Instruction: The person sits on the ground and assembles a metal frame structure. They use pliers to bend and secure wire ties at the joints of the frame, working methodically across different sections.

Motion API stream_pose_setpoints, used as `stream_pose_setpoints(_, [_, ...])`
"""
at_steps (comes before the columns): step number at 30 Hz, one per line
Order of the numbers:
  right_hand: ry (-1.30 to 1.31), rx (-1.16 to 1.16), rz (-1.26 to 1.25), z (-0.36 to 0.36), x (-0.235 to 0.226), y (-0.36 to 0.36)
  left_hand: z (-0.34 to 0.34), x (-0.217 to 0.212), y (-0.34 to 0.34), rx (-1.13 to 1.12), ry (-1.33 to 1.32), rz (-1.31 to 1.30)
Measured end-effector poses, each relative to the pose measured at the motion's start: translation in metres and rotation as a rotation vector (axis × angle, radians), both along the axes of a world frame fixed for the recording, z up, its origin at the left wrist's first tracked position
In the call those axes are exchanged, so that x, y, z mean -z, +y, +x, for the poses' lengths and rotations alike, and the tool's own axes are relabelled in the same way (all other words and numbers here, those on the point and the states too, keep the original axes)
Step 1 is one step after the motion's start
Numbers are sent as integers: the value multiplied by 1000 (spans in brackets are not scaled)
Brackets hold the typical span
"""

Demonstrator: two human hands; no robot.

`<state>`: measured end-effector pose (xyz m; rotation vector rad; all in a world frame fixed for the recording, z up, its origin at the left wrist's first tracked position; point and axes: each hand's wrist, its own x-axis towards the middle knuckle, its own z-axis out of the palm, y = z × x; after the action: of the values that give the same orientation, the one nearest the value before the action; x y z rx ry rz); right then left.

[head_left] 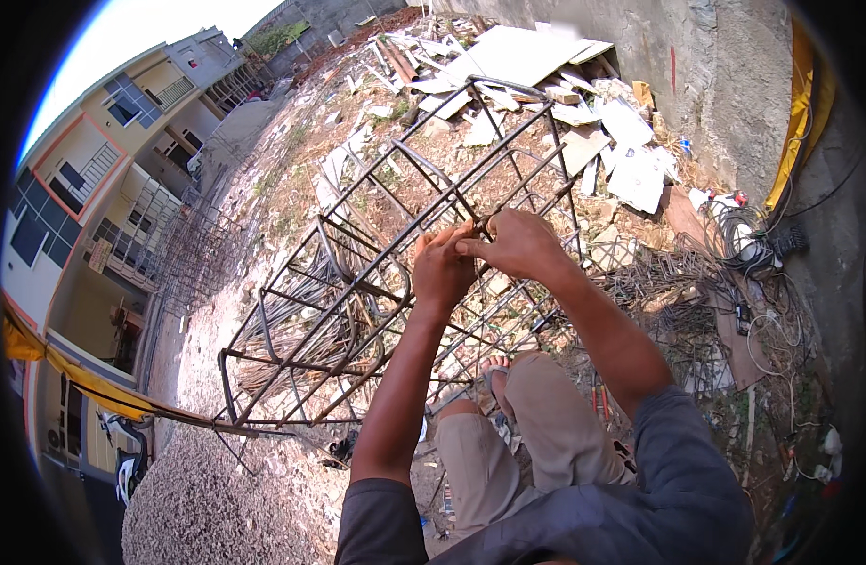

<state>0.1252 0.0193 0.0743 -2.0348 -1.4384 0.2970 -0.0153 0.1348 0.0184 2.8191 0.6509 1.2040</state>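
A long cage of steel rebar (353, 282), with bent stirrups across its straight bars, slants in front of me from lower left to upper right. At one of its upper bars my left hand (442, 271) has its fingers bent and closed. Just beside it, my right hand (524, 247) is closed in a pinch, its thumb reaching over to the left fingers. The two hands nearly meet at this spot on the bar. Whatever is between the fingertips is hidden or too thin to make out.
Loose rods (306, 334) lie under and beside the cage. Broken white boards (517, 56) are heaped by the concrete wall (725, 94). Tangled cables (748, 245) lie at right, a gravel pile (216, 499) at lower left. More rebar cages (193, 250) stand near the houses.
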Motion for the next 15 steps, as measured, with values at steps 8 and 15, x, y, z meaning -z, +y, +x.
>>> stream_pose_setpoints(8, [11,-16,-29,17,7,17,-3,-20,-9,15,77,-186])
stream_pose_setpoints(15, [966,-193,140,45,52,15,6,-33,-17,3,-18,-316])
